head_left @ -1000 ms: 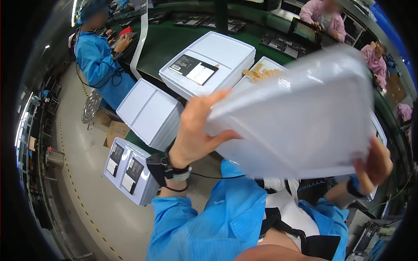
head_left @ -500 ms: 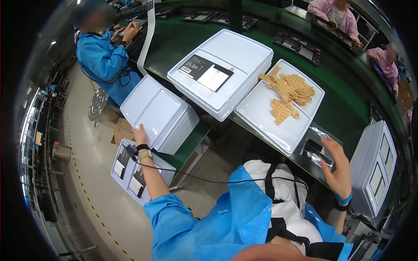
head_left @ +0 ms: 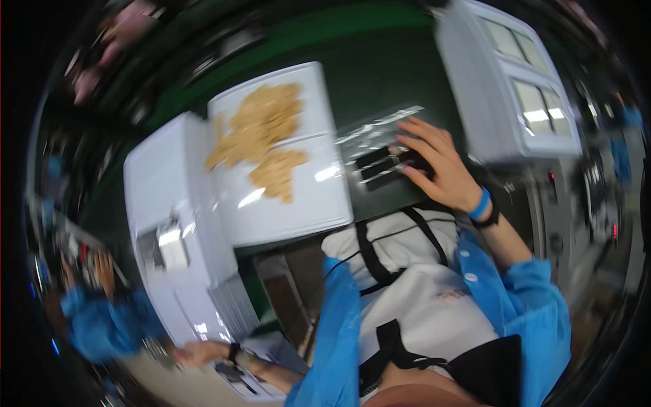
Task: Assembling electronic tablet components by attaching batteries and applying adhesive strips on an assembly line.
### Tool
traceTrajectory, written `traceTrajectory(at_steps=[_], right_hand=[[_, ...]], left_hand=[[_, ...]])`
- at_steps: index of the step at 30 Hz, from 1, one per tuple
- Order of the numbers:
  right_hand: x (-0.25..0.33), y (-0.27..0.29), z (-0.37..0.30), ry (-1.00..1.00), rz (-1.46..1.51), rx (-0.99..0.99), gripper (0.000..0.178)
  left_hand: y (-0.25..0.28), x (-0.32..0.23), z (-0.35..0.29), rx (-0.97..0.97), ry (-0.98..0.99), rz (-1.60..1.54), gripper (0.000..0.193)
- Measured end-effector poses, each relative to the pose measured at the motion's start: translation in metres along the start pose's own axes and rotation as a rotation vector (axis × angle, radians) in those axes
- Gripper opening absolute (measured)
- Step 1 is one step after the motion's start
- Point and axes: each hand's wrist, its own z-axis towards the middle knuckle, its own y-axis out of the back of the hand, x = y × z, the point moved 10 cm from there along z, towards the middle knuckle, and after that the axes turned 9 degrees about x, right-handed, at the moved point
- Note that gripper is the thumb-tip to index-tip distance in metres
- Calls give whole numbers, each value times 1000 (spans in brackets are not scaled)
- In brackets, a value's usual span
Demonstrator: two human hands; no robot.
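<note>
My right hand [head_left: 441, 166] reaches over the dark green bench with its fingers apart. Its fingertips are at a flat black piece [head_left: 381, 166] with shiny strips, lying by a clear plastic sheet [head_left: 369, 132]; whether they touch is unclear. My left hand [head_left: 201, 354] is low at the left, by the near edge of a stack of white trays [head_left: 203, 308], its fingers smeared by motion. Left of my right hand, a white tray [head_left: 312, 180] carries a heap of tan paper-like pieces [head_left: 264, 122].
Farther left, another white tray stack [head_left: 159, 173] bears a flat black-and-white part [head_left: 163, 245]. More stacked trays [head_left: 485, 102], holding flat parts, stand at the right. A person in blue [head_left: 105, 319] works at the left. Below my left hand is a low tray [head_left: 247, 386].
The view has swung to the right and blurred. My right hand has come down to the black piece on the bench. My left hand has shifted to the near edge of the left trays.
</note>
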Motion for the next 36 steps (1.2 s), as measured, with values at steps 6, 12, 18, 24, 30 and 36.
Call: traceTrajectory(at_steps=[6,12,18,24,30,36], right_hand=[[-36,22,3,-108,3,-148,71],[-63,4,-18,-109,119,-158,57],[-69,45,-41,-191,462,-436,31],[-42,97,-34,-77,504,-454,47],[9,111,-11,124,750,-212,44],[2,112,-14,98,710,-279,30]], left_hand=[[-3,-405,30,190,-462,-1314,35],[-60,-637,-138,1275,-871,-976,56],[-112,-607,-150,1589,-216,-1212,42],[-89,-591,-89,1412,-49,-1243,14],[-33,-582,-77,1222,-132,-1199,29],[-19,-625,-77,1394,-111,-1403,23]])
